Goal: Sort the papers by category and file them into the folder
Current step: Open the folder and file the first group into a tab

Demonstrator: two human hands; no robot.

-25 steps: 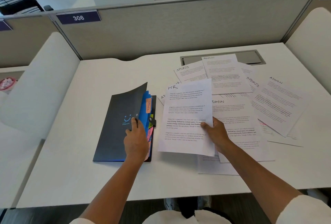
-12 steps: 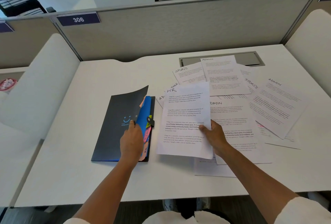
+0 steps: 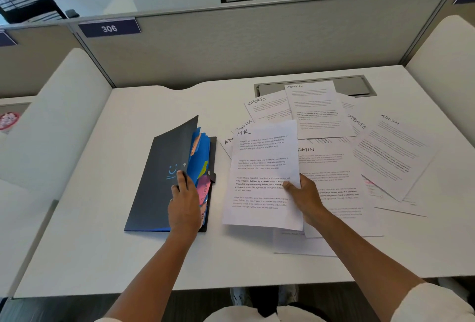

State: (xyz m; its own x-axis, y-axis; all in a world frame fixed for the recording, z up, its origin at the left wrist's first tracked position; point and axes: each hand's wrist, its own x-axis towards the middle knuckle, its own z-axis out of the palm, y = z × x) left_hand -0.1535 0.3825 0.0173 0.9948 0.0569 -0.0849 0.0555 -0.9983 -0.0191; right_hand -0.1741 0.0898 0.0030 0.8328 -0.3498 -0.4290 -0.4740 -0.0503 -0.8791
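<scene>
Currently the filing step is in hand: the right hand [image 3: 305,197] pinches the HR sheet [image 3: 264,175] just beside the folder [image 3: 159,180] on the counter [image 3: 102,244]. The left hand [image 3: 183,200] grips the raised cover; next, the HR-tabbed divider must be found and the sheet slid in.

A white desk [image 3: 102,218] carries a dark folder [image 3: 159,188] at centre-left and loose printed papers [image 3: 359,167] spread across its right half.

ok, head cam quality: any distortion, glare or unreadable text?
Head view: wide-angle bowing bends the partition top and desk edges; light is soft and even, no glare on the HR sheet; handwritten headings read fine, printed body text too small; left hand slightly soft.
</scene>
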